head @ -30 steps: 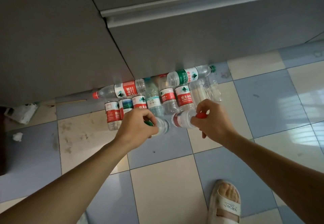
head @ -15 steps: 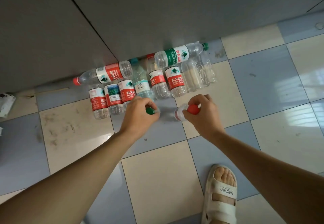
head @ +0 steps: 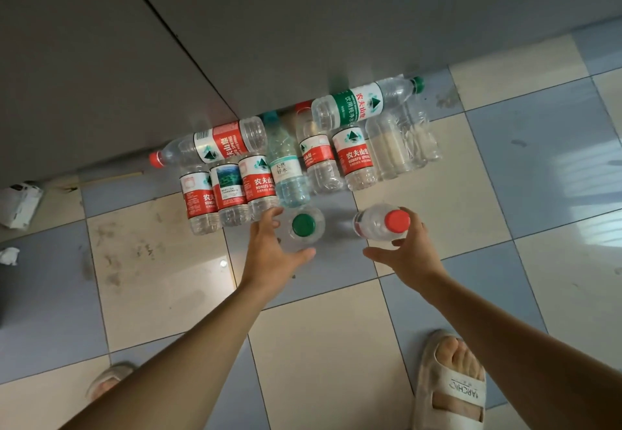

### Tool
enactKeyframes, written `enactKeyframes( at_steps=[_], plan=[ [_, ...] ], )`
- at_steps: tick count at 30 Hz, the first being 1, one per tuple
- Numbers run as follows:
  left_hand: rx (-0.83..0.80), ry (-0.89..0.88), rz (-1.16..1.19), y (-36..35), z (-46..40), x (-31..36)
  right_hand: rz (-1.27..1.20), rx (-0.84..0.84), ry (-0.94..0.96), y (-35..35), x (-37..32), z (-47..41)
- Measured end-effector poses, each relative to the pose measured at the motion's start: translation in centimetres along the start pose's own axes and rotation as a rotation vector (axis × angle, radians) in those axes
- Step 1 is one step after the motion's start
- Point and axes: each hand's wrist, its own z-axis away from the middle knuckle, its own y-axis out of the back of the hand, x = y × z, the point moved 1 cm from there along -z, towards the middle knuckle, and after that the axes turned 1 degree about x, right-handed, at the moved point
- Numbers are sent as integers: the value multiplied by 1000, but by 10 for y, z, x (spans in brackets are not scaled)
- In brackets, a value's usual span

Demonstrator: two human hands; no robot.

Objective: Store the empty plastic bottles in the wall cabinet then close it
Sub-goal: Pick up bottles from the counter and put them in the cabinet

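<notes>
My left hand cups a clear bottle with a green cap, thumb below it and fingers on its left side. My right hand holds a clear bottle with a red cap by its neck, its thumb sticking out to the left. Both bottles point their caps up at me. Behind them, several empty bottles with red, green or pale labels stand in a row on the tiled floor against the grey cabinet front. Two bottles lie across the top of the row.
A white carton and a crumpled tissue lie on the floor at the left. My sandalled right foot and left foot stand near the bottom edge. A dark seam splits the cabinet panels.
The view has tilted down and the cabinet handle has left the frame. Both hands have drawn back from the row with their bottles, whose caps now face the camera, and both grips have loosened.
</notes>
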Motion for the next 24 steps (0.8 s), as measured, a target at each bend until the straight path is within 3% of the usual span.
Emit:
enactKeyframes(
  at_steps=[7, 14, 24],
  plan=[
    [93, -181, 164, -36, -30, -34, -30, 57, 168, -22, 24, -31],
    [156, -155, 248, -55, -36, -40, -125, 41, 221, -34, 19, -33],
    [186, -73, 321, 17, 34, 18, -89, 44, 283, -17, -65, 30]
  ],
)
